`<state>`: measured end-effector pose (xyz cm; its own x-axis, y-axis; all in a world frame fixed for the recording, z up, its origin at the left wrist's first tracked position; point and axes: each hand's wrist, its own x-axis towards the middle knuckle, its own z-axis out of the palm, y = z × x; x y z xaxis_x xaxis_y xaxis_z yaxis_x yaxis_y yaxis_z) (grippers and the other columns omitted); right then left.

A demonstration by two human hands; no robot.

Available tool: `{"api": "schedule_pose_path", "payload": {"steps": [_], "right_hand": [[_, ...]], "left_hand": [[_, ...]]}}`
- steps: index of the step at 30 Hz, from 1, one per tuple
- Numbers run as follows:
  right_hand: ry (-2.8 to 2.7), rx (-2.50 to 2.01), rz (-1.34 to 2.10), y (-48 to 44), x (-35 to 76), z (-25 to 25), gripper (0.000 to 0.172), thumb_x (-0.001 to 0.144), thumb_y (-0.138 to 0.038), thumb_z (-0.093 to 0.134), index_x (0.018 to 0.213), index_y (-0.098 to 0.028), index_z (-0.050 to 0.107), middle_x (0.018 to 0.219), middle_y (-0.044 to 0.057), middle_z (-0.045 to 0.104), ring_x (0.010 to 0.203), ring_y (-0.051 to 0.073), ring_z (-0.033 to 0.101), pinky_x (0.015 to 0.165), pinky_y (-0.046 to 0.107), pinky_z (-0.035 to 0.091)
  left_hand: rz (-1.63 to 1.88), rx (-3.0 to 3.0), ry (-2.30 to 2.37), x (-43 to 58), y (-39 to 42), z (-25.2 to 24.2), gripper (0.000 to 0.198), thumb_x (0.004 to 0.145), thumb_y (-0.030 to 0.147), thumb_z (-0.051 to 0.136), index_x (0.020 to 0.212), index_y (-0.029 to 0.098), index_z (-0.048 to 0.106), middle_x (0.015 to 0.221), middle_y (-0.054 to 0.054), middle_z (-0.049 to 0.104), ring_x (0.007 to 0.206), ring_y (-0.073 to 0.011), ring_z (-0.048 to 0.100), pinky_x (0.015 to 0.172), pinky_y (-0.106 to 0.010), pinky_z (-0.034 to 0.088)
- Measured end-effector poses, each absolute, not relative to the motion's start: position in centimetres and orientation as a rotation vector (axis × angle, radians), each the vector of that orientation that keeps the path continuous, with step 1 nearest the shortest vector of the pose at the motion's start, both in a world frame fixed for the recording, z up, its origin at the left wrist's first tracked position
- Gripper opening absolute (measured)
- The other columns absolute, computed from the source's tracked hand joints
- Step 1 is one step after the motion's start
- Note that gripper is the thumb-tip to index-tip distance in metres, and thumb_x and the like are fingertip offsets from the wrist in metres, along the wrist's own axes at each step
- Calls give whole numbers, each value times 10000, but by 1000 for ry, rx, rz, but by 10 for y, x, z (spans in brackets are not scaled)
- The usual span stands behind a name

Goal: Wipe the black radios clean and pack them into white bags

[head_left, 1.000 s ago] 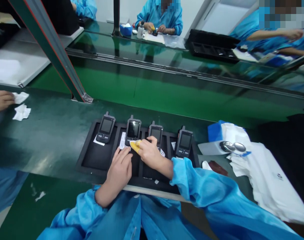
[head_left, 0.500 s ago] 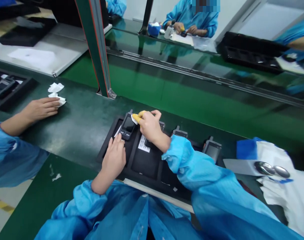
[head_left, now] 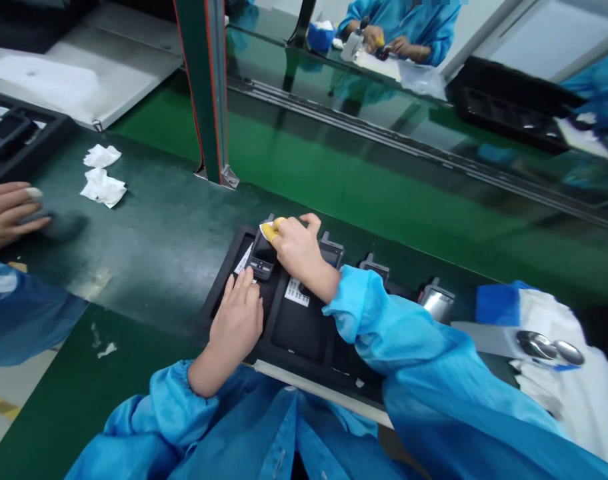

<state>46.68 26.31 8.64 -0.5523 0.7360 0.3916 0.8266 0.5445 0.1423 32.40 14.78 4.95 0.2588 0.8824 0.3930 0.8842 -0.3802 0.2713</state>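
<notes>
A dark handheld radio (head_left: 263, 259) with a screen and stub antenna sits tilted in the leftmost compartment of a black foam tray (head_left: 294, 333). The fingers of my left hand (head_left: 237, 313) press on its lower end and steady it; the thumb is hidden. My right hand (head_left: 299, 250), with yellow finger covers, pinches a small white wipe (head_left: 265, 227) against the top of the screen. More radios stand in the other compartments: one (head_left: 331, 251) partly behind my right hand, one (head_left: 375, 267) beyond my sleeve, and one (head_left: 437, 299) at the right end. A printed label (head_left: 297, 292) lies in the second compartment.
Crumpled white wipes (head_left: 103, 187) lie on the green table at left, near a co-worker's hand (head_left: 7, 217). A green post (head_left: 209, 93) rises behind the tray. White cloth (head_left: 589, 373) and a blue box (head_left: 497, 305) are at right. Another person works across the bench.
My right hand and the wipe have shifted slightly up the screen. The co-worker's hand has drawn left, away from the crumpled wipes. The view has turned a little.
</notes>
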Motion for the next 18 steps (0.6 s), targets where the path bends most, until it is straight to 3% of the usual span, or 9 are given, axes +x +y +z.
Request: {"api": "schedule_pose_path", "payload": {"steps": [7,12,18], "right_hand": [[-2638,-1001,-459,223,460,70,299,946,-183,410,860,-206,696,764,19,621,810,148,455,872,390,164],[-2588,-1115,-426,247,463,83,276,937,-171,428,897,-200,699,878,41,646,850,158,467,900,396,133],[-2440,-1319,-484,267,479,83,313,922,-108,406,870,-213,695,878,40,639,863,161,464,887,399,139]], "left_hand": [[-747,-2478,-1752,326,147,48,227,888,116,395,1049,90,552,1307,-246,559,1282,-286,494,1086,-501,390],[-760,-2497,-1775,326,146,48,223,888,132,411,1060,97,549,1329,-243,542,1304,-296,467,1090,-521,377],[-759,-2490,-1760,326,146,49,231,891,135,409,1081,101,537,1329,-240,543,1284,-300,488,1064,-521,409]]}}
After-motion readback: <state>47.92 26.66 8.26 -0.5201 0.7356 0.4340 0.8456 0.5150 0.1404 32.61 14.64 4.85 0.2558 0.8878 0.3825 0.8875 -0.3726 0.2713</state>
